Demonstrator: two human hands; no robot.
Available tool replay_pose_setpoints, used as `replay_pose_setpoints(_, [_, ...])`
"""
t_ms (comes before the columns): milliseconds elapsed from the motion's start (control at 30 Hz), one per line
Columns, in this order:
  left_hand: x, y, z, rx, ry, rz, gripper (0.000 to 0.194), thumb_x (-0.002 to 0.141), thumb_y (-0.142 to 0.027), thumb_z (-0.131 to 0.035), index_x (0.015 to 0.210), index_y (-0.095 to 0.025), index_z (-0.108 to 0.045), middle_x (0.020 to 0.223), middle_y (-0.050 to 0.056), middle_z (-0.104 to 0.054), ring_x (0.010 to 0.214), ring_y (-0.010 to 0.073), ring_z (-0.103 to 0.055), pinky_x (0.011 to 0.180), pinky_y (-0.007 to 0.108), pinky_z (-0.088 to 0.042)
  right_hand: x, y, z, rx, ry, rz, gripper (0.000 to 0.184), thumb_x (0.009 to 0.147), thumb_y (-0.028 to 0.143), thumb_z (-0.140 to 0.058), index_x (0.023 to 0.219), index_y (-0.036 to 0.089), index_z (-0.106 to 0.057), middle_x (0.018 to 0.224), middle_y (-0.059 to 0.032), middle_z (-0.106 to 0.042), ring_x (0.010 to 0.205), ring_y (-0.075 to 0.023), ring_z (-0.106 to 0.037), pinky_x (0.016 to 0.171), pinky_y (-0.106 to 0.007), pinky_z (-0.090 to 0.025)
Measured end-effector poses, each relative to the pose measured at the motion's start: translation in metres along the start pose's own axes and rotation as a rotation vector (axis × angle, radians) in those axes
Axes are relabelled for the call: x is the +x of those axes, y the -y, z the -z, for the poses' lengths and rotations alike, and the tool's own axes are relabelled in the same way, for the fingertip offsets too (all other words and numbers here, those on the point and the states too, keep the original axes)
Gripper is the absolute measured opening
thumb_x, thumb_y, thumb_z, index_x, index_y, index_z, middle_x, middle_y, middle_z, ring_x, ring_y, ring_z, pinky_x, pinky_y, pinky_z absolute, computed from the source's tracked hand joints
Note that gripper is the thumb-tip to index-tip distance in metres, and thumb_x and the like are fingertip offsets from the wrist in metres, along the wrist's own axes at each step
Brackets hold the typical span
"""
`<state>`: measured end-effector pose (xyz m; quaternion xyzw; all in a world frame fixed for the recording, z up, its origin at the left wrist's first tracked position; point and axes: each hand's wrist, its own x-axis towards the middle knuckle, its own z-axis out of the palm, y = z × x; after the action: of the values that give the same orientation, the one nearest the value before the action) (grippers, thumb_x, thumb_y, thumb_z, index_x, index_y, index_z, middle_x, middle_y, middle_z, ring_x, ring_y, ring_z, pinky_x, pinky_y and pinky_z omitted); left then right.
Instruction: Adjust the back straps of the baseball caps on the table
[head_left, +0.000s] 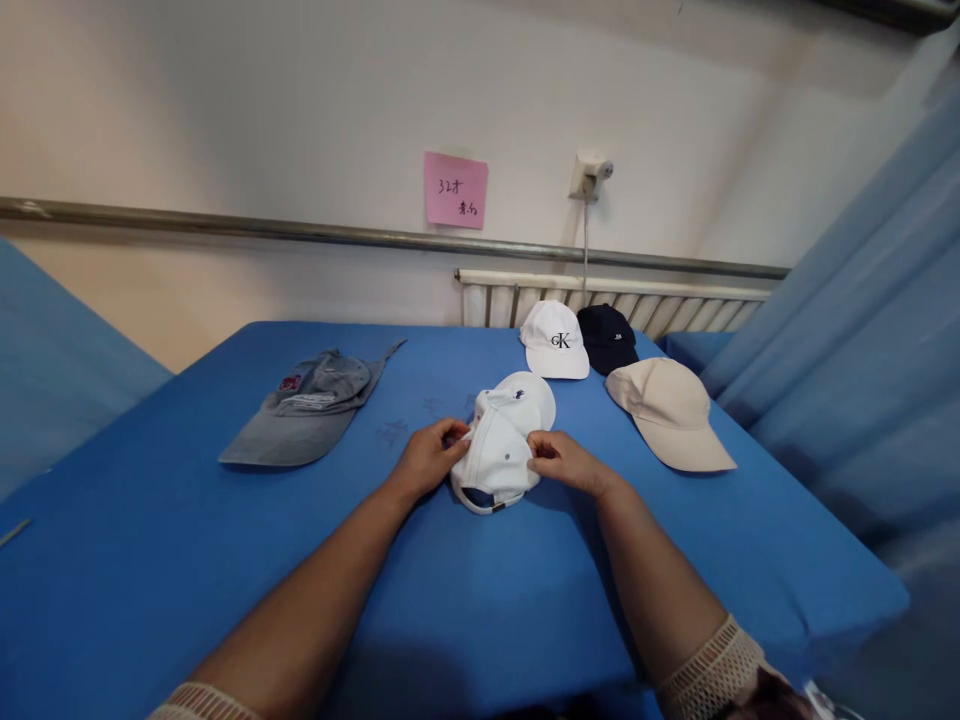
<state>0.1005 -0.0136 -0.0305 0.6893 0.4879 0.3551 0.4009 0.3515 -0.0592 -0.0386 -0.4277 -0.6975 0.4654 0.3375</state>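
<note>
A white baseball cap (499,440) with a small dark emblem lies in front of me, its brim pointing away and its back strap toward me. My left hand (431,458) pinches the cap's left side between thumb and fingers. On the opposite side, my right hand (568,462) grips the fabric in the same way. The crown looks partly collapsed between them. Parts of the fingertips are hidden against the cloth.
On the blue-covered table (300,560) lie a grey cap (315,405) at left, a white lettered cap (553,340), a navy cap (609,338) and a beige cap (671,410). Behind stand a radiator (495,300) and a metal rail (337,233). Blue curtains (862,330) hang at the right.
</note>
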Motion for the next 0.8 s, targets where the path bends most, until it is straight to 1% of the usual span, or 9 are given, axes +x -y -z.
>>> replay_pose_setpoints(67, [0.004, 0.003, -0.001, -0.019, -0.064, 0.021, 0.024, 0.068, -0.041, -0.067, 0.076, -0.018, -0.067, 0.073, 0.001, -0.065, 0.069, 0.0178, -0.057, 0.067, 0.029, -0.045, 0.0, 0.0, 0.0, -0.008, -0.049, 0.001, 0.018, 0.073, 0.028, -0.058, 0.066, 0.019, -0.045, 0.063, 0.0059, -0.041, 0.058, -0.0098, -0.035, 0.054, -0.021, -0.03])
replay_pose_setpoints(167, [0.008, 0.007, 0.008, -0.325, -0.235, 0.121, 0.028, 0.061, -0.04, -0.074, 0.072, -0.017, -0.062, 0.068, -0.001, -0.06, 0.065, 0.0144, -0.054, 0.063, 0.025, -0.044, -0.002, 0.004, 0.002, -0.026, -0.15, 0.033, 0.019, 0.073, 0.028, -0.061, 0.066, 0.02, -0.045, 0.062, 0.006, -0.042, 0.058, -0.0098, -0.037, 0.056, -0.021, -0.031])
replay_pose_setpoints(233, [0.008, 0.009, 0.015, -0.52, -0.29, 0.188, 0.035, 0.058, -0.042, -0.078, 0.074, -0.017, -0.059, 0.068, -0.002, -0.059, 0.064, 0.0131, -0.054, 0.064, 0.025, -0.045, -0.005, 0.009, 0.003, -0.031, -0.206, 0.081, 0.02, 0.074, 0.027, -0.062, 0.065, 0.02, -0.045, 0.063, 0.0053, -0.045, 0.061, -0.0103, -0.04, 0.058, -0.022, -0.034])
replay_pose_setpoints(367, [0.005, 0.011, 0.024, -0.627, -0.23, 0.248, 0.038, 0.057, -0.041, -0.08, 0.075, -0.017, -0.056, 0.069, -0.001, -0.06, 0.064, 0.0128, -0.056, 0.065, 0.027, -0.048, -0.006, 0.018, 0.001, -0.042, -0.281, 0.119, 0.021, 0.076, 0.029, -0.063, 0.065, 0.02, -0.047, 0.065, 0.0032, -0.052, 0.063, -0.0115, -0.046, 0.061, -0.024, -0.039])
replay_pose_setpoints(433, [0.004, 0.011, 0.025, -0.643, -0.191, 0.268, 0.039, 0.056, -0.039, -0.082, 0.074, -0.016, -0.057, 0.068, -0.001, -0.059, 0.061, 0.0122, -0.056, 0.063, 0.026, -0.047, -0.004, 0.017, -0.004, -0.059, -0.325, 0.078, 0.017, 0.076, 0.033, -0.065, 0.074, 0.02, -0.055, 0.065, 0.0037, -0.054, 0.061, -0.0115, -0.048, 0.059, -0.024, -0.04])
replay_pose_setpoints(500, [0.005, 0.012, 0.025, -0.649, -0.167, 0.276, 0.04, 0.056, -0.039, -0.083, 0.075, -0.016, -0.057, 0.067, -0.001, -0.059, 0.06, 0.0115, -0.055, 0.061, 0.025, -0.047, 0.001, 0.012, -0.012, -0.071, -0.344, 0.021, 0.025, 0.073, 0.037, -0.07, 0.089, 0.019, -0.06, 0.064, 0.0051, -0.053, 0.058, -0.0112, -0.048, 0.057, -0.023, -0.04])
replay_pose_setpoints(567, [0.006, 0.012, 0.025, -0.651, -0.155, 0.277, 0.04, 0.056, -0.039, -0.084, 0.076, -0.016, -0.058, 0.068, -0.001, -0.06, 0.06, 0.0114, -0.055, 0.061, 0.025, -0.046, 0.007, 0.007, -0.019, -0.067, -0.32, -0.02, 0.032, 0.071, 0.039, -0.072, 0.094, 0.019, -0.061, 0.063, 0.0062, -0.052, 0.056, -0.0107, -0.048, 0.054, -0.022, -0.039])
replay_pose_setpoints(700, [0.006, 0.012, 0.026, -0.645, -0.163, 0.267, 0.041, 0.055, -0.039, -0.084, 0.077, -0.016, -0.058, 0.068, -0.002, -0.06, 0.06, 0.0112, -0.055, 0.06, 0.024, -0.045, 0.01, 0.009, -0.03, -0.025, -0.296, -0.004, 0.017, 0.075, 0.034, -0.064, 0.075, 0.02, -0.054, 0.06, 0.0062, -0.049, 0.052, -0.0098, -0.044, 0.051, -0.022, -0.035])
replay_pose_setpoints(800, [0.005, 0.011, 0.026, -0.632, -0.209, 0.253, 0.042, 0.055, -0.04, -0.084, 0.076, -0.016, -0.057, 0.067, -0.003, -0.058, 0.06, 0.0106, -0.054, 0.06, 0.023, -0.045, 0.0, 0.026, -0.032, -0.176, -0.427, 0.116, 0.014, 0.076, 0.026, -0.06, 0.072, 0.022, -0.047, 0.058, 0.0066, -0.045, 0.051, -0.0101, -0.042, 0.052, -0.023, -0.035])
